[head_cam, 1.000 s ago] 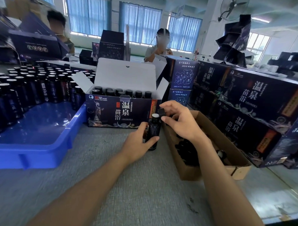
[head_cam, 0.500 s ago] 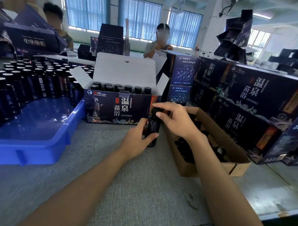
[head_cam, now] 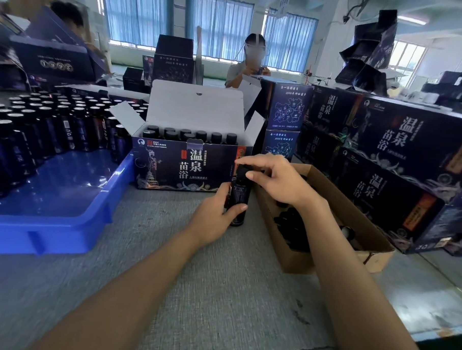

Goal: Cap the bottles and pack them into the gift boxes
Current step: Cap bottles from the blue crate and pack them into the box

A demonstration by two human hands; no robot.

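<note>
A small dark bottle (head_cam: 240, 193) stands upright on the grey table in front of the open gift box (head_cam: 185, 170). My left hand (head_cam: 215, 213) grips its body from the left. My right hand (head_cam: 274, 179) pinches a black cap (head_cam: 242, 171) sitting on the bottle's neck. The gift box has its white lid flaps up and several capped bottles (head_cam: 189, 135) stand in a row inside. A brown cardboard box (head_cam: 375, 234) to the right holds several loose black caps (head_cam: 291, 225).
A blue tray (head_cam: 72, 215) at the left carries several uncapped bottles (head_cam: 41, 124). Closed gift boxes (head_cam: 389, 166) are stacked at the right. Two people work at the far side. Bare grey table lies in front of me.
The cap, held above the bottle's white mouth a second ago, now sits on the neck under my right fingers. My left hand has kept its grip on the bottle.
</note>
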